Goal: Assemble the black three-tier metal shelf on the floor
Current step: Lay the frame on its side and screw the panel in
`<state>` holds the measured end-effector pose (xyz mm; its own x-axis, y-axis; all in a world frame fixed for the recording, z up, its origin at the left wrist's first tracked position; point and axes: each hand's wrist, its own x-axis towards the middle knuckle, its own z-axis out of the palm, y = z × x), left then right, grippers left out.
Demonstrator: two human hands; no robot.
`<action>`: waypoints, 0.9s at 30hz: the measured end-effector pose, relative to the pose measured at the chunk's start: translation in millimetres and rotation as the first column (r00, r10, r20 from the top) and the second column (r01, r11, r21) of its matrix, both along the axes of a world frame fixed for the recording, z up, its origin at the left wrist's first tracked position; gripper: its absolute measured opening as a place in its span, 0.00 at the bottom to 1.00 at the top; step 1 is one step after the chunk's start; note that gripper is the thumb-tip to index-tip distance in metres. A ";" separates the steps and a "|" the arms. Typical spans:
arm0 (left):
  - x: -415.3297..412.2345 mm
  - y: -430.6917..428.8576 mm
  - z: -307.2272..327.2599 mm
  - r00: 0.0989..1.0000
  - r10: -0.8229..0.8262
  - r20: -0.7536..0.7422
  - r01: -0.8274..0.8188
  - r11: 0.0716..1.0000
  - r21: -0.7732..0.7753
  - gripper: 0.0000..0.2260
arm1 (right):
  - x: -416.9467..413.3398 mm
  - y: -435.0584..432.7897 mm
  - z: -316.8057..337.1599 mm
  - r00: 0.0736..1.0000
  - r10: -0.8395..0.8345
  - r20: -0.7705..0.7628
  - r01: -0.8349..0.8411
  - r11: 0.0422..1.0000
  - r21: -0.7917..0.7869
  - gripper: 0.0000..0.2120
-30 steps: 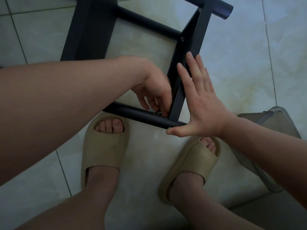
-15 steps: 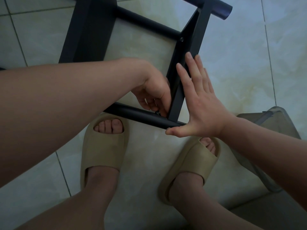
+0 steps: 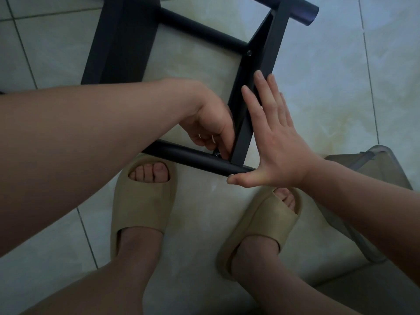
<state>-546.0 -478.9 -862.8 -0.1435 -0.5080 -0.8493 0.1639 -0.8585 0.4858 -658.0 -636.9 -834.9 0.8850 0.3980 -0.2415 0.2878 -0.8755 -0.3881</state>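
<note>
1. The black metal shelf frame (image 3: 122, 42) lies on the pale tiled floor (image 3: 329, 76), far from the person's feet and a little to the left.
2. Its near round black tube (image 3: 181, 156) meets a flat black bar (image 3: 263, 53) just beyond the toes.
3. The left hand (image 3: 211, 126) is curled closed at this joint, and its fingertips pinch a small silver screw (image 3: 217, 154).
4. The right hand (image 3: 279, 151) is open, with straight fingers pressing flat on the right side of the bar and the thumb against the end of the tube.
5. Two beige rubber slippers (image 3: 141, 201) are on the feet, near the tube.
6. A grey translucent plastic container (image 3: 375, 169) lies at the right, under the right forearm.
</note>
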 end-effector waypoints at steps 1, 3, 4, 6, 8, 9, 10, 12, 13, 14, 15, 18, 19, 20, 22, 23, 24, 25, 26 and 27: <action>-0.3 -0.5 -0.6 1.000 0.000 -0.002 0.000 1.000 -0.005 0.04 | 0.0 0.0 0.1 1.000 0.000 -0.001 0.000 1.000 -0.001 0.66; -0.4 -0.8 -0.5 1.000 -0.005 -0.015 0.005 1.000 -0.012 0.04 | 0.0 -0.2 -0.2 1.000 0.001 0.001 -0.001 1.000 0.000 0.66; 0.4 -0.3 -0.1 1.000 -0.007 -0.022 0.007 1.000 -0.014 0.05 | 0.0 -0.3 -0.3 1.000 0.001 0.002 -0.001 1.000 0.003 0.66; 3.6 1.5 1.4 0.999 -0.011 -0.036 0.011 1.000 -0.016 0.06 | 0.0 -0.3 -0.8 1.000 0.000 0.001 0.000 1.000 0.008 0.66; 6.6 2.6 3.1 0.998 -0.018 -0.062 0.017 1.000 -0.005 0.05 | 0.0 -0.7 -1.0 1.000 0.000 0.004 0.000 1.000 0.009 0.66; 6.9 2.7 3.7 0.997 -0.022 -0.074 0.023 1.000 0.003 0.04 | 0.0 -0.9 -1.2 1.000 0.001 0.006 -0.001 1.000 0.008 0.66; 6.2 2.5 3.9 0.996 -0.032 -0.079 0.033 0.999 0.011 0.03 | 0.0 -0.9 -1.4 1.000 0.002 0.008 -0.002 1.000 0.007 0.66; 2.6 1.1 2.7 0.996 -0.054 -0.070 0.056 0.998 0.021 0.04 | -0.2 -0.8 -1.5 1.000 0.002 0.009 -0.002 1.000 0.007 0.66; 0.8 0.3 1.7 0.996 -0.056 -0.065 0.057 0.998 0.020 0.04 | -0.2 -0.7 -1.6 1.000 0.002 0.010 -0.002 1.000 0.009 0.65; -0.2 -0.2 0.8 0.997 -0.050 -0.063 0.052 0.999 0.016 0.05 | -0.2 -0.7 -1.6 1.000 0.002 0.010 -0.002 1.000 0.010 0.65; -0.4 -0.6 0.1 0.997 -0.045 -0.062 0.046 0.999 0.009 0.06 | -0.2 -0.6 -1.5 1.000 0.001 0.010 -0.001 1.000 0.009 0.65; 2.4 -0.2 1.3 0.997 -0.054 -0.057 0.054 0.999 -0.009 0.05 | 0.0 -0.6 -1.1 1.000 -0.002 0.002 0.002 1.000 0.005 0.66; 3.6 0.1 1.8 0.997 -0.058 -0.052 0.058 0.998 -0.011 0.05 | 0.1 -0.6 -0.9 1.000 -0.003 -0.001 0.003 1.000 0.005 0.66; 4.5 0.7 2.2 0.997 -0.059 -0.049 0.059 0.998 -0.010 0.05 | 0.1 -0.5 -0.7 1.000 -0.004 -0.003 0.004 1.000 0.006 0.66; 5.4 1.2 3.0 0.997 -0.045 -0.058 0.045 0.999 0.001 0.05 | 0.3 -0.5 -0.3 1.000 -0.004 -0.002 0.004 1.000 0.004 0.66; 5.4 1.0 3.0 0.997 -0.033 -0.065 0.034 0.999 0.010 0.04 | 0.2 -0.5 -0.2 1.000 -0.004 0.000 0.004 1.000 0.002 0.66; 5.1 0.6 2.7 0.997 -0.024 -0.068 0.025 1.000 0.017 0.04 | 0.1 -0.5 -0.2 1.000 -0.004 0.001 0.004 1.000 0.001 0.66; 4.4 0.0 2.3 0.998 -0.021 -0.066 0.022 1.000 0.022 0.03 | 0.2 -0.5 -0.2 1.000 -0.003 0.001 0.003 1.000 0.000 0.66; 3.1 -0.6 1.8 0.998 -0.024 -0.062 0.025 0.999 0.023 0.03 | 0.1 -0.4 -0.3 1.000 -0.004 0.000 0.004 1.000 0.000 0.66; 2.1 -1.3 1.3 0.998 -0.028 -0.060 0.030 0.999 0.021 0.04 | 0.2 -0.5 -0.3 1.000 -0.004 0.000 0.004 1.000 0.001 0.66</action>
